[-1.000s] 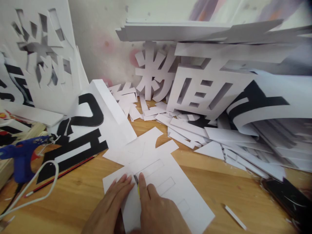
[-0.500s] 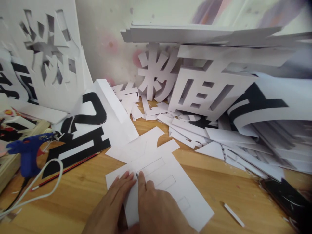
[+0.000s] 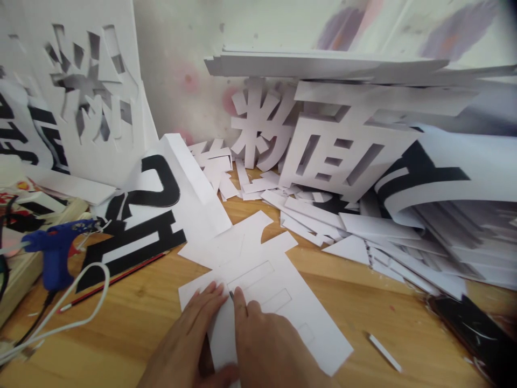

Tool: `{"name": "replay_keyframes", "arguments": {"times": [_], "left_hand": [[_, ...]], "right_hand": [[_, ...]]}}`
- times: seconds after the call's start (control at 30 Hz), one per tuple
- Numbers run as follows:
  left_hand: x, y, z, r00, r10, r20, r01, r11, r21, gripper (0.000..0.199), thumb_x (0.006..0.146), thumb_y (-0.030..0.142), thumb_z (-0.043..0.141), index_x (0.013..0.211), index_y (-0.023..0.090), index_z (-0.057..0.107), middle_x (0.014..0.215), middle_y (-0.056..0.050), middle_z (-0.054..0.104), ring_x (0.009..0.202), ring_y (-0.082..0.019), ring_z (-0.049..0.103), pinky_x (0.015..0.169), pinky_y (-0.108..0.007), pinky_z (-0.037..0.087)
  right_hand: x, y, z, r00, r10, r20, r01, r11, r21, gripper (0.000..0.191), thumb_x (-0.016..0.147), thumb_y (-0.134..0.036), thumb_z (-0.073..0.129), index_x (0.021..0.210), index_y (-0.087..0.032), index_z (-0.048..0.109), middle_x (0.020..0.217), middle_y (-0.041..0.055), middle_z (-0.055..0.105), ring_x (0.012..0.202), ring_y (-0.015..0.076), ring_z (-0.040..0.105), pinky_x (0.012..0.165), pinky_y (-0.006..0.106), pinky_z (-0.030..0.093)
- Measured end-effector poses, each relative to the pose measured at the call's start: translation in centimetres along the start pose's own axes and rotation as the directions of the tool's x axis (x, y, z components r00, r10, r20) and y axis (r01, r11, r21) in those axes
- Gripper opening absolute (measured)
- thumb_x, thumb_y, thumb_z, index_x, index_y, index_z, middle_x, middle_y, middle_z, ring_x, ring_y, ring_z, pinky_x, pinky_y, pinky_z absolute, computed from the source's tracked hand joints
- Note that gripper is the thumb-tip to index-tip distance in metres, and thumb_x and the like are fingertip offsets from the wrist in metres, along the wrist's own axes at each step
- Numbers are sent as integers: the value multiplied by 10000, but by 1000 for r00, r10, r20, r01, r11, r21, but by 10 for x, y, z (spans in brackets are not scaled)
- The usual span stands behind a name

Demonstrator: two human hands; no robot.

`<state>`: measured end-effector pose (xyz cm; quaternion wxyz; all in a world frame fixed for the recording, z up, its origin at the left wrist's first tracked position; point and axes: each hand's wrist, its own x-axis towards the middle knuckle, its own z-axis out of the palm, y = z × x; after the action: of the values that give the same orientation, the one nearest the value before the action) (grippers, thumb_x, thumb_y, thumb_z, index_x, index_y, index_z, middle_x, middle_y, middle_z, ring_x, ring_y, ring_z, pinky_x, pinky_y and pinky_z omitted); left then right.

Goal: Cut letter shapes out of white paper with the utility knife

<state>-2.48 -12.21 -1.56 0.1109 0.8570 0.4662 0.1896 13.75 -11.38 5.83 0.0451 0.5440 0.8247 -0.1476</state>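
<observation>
A white sheet (image 3: 323, 328) with thin drawn rectangles lies on the wooden table, near the bottom centre. My left hand (image 3: 202, 323) rests flat on its left part, fingers stretched out. Beside it my right hand (image 3: 266, 339) is closed with the index finger pointing forward along a thin dark blade-like tip (image 3: 231, 295); most of that tool is hidden under the hand. The tip touches the sheet near the corner of a drawn rectangle. Another white piece (image 3: 234, 242) with a curved notch lies just beyond.
A blue glue gun (image 3: 56, 253) with a looping white cable (image 3: 105, 285) is at left, by black cut-out characters (image 3: 133, 242) and a pencil (image 3: 117, 280). White foam characters (image 3: 331, 145) and scraps (image 3: 311, 210) fill the back. A phone (image 3: 476, 334) lies at right.
The camera view has shifted slightly. My right hand and the dark tip have moved slightly toward me along the sheet; my left hand stays on it.
</observation>
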Motion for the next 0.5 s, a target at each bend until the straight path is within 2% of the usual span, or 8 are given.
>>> {"name": "replay_keyframes", "arguments": {"times": [0.1, 0.2, 0.27, 0.33, 0.5], "left_hand": [[-1, -1, 0, 1000, -4, 3, 4, 1000, 9, 869, 640, 234, 684, 1393, 262, 251, 1365, -97, 459, 1190, -307, 482, 898, -441, 495], [1, 0, -1, 1000, 24, 3, -24, 999, 26, 842, 658, 245, 677, 1387, 253, 255, 1352, -104, 475, 1186, -301, 488, 884, -429, 504], [2, 0, -1, 999, 42, 5, -42, 998, 40, 812, 671, 275, 679, 1374, 244, 273, 1348, -110, 479, 1189, -298, 486, 887, -425, 498], [3, 1, -2, 998, 61, -1, -61, 997, 48, 779, 686, 312, 679, 1359, 241, 293, 1339, -113, 489, 1182, -296, 494, 888, -425, 494], [4, 1, -2, 996, 84, -26, -82, 995, 57, 718, 728, 361, 650, 1346, 226, 309, 1322, -122, 506, 1170, -296, 505, 868, -427, 500]], "right_hand": [[-2, 3, -4, 988, 29, 154, -19, 998, -64, 615, 708, -33, 521, 1314, -40, 415, 914, 158, 672, 694, 186, 651, 501, 244, 482], [-11, 11, -4, 981, 106, 163, -103, 994, -23, 694, 691, 6, 489, 1365, -73, 346, 1006, 147, 663, 681, 191, 668, 504, 259, 486], [-18, 17, 1, 974, 188, 123, -191, 982, 10, 703, 699, 9, 465, 1378, -118, 336, 991, 112, 674, 627, 189, 671, 472, 263, 468], [-25, 21, 9, 973, 223, 52, -225, 974, 21, 678, 709, 6, 449, 1365, -145, 369, 923, 76, 689, 582, 183, 668, 432, 257, 435], [-35, 22, 41, 977, 171, -131, -172, 985, -2, 673, 649, -9, 497, 1304, -158, 454, 798, 33, 689, 463, 144, 628, 335, 231, 328]]}}
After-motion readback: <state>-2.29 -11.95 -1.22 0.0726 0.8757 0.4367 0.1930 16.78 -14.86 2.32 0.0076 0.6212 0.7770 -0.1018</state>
